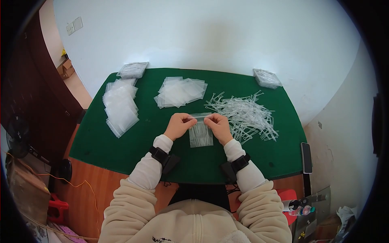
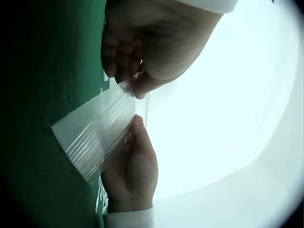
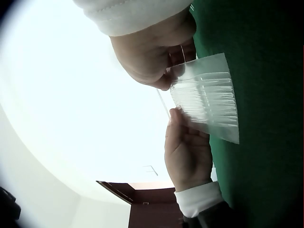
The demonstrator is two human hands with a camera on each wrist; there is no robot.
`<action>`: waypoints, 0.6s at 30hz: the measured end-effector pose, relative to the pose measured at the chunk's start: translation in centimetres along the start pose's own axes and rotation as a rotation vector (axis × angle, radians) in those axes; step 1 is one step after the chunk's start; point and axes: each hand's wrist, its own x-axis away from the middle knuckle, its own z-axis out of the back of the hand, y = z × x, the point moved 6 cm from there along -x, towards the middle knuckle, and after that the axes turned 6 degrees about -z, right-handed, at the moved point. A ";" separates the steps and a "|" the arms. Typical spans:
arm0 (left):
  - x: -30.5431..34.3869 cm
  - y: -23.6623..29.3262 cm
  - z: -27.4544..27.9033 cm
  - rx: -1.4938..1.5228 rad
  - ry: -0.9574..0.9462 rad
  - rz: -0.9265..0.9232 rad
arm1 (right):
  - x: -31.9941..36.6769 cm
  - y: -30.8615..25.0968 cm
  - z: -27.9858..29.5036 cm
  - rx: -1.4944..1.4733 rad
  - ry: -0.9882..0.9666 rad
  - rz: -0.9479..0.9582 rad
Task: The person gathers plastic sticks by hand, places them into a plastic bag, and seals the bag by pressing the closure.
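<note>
A clear zip bag (image 1: 201, 137) with a row of thin clear plastic sticks inside hangs between both hands, over the green table. My left hand (image 1: 178, 125) pinches the bag's top edge at its left corner between thumb and fingers. At the right corner, my right hand (image 1: 220, 127) pinches the same edge. In the left wrist view the sticks lie side by side in the bag (image 2: 95, 135), and both thumbs press close to the zip strip. The right wrist view shows the bag (image 3: 209, 97) tilted, its lower end near the green cloth.
A heap of loose clear plastic sticks (image 1: 251, 115) with looped ends lies right of the hands. Flat clear bags (image 1: 120, 106) are fanned out at left, more bags (image 1: 182, 93) behind. Filled packs (image 1: 133, 70) stand at the back corners. A phone (image 1: 306, 158) lies at the right edge.
</note>
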 end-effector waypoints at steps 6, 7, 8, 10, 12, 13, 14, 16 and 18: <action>0.0 -0.2 0.4 0.081 0.027 0.063 | -0.2 0.1 0.7 -0.019 0.072 -0.019; 0.0 -0.2 0.5 0.097 0.027 0.076 | -0.2 0.1 0.8 -0.018 0.072 -0.019; 0.0 -0.2 0.6 0.097 0.027 0.075 | -0.2 0.1 1.0 -0.011 0.086 -0.026; 0.1 -0.1 0.6 0.109 0.016 0.139 | -0.2 0.2 1.2 0.003 0.116 -0.041; 0.2 0.1 0.7 0.115 0.010 0.170 | -0.3 0.2 1.3 -0.002 0.122 -0.038; 0.2 0.2 0.8 0.121 0.008 0.179 | -0.3 0.2 1.3 -0.008 0.128 -0.035; 0.2 0.2 0.8 0.127 0.007 0.187 | -0.3 0.2 1.3 -0.013 0.134 -0.032; 0.2 0.2 0.9 0.134 0.006 0.196 | -0.3 0.3 1.3 -0.015 0.133 -0.033; 0.2 -0.1 1.0 0.142 0.010 0.216 | -0.4 0.4 1.4 -0.020 0.135 -0.034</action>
